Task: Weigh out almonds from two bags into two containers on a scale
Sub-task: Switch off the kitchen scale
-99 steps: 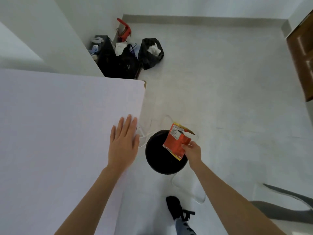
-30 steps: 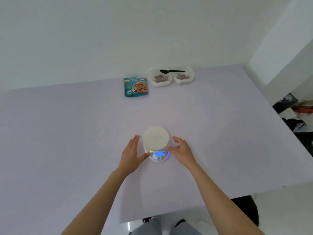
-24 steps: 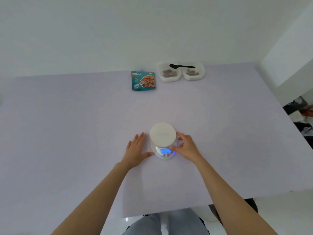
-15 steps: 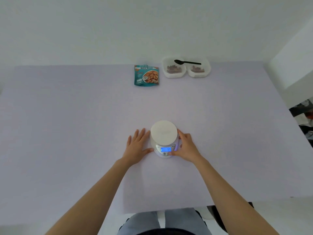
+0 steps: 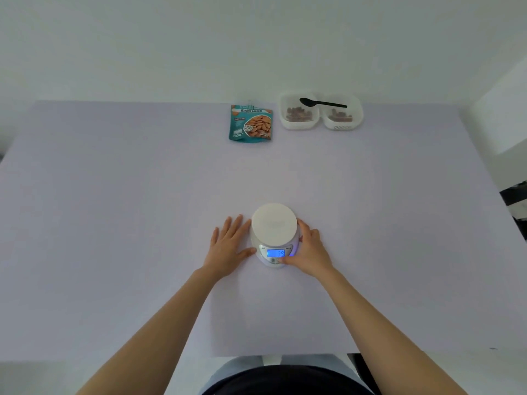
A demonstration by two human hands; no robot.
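Scale [image 5: 273,240] near the front middle of the table [image 5: 114,223], display lit and reading 39, platform bare. The left hand [image 5: 228,246] lies flat beside it, fingers straight — only the thumb touches the base. The right hand [image 5: 309,252] cups the right flank, thumb on the front panel. The scale is judged light, rigid and smooth-shelled, apt to slide — best held low on the base, not by the platform. The almond bag [image 5: 251,125] and the two containers [image 5: 298,126], a spoon [image 5: 322,103] laid across them, sit at the far edge.

wall [image 5: 199,44]: plain white | table [image 5: 114,195]: pale lilac | light: even
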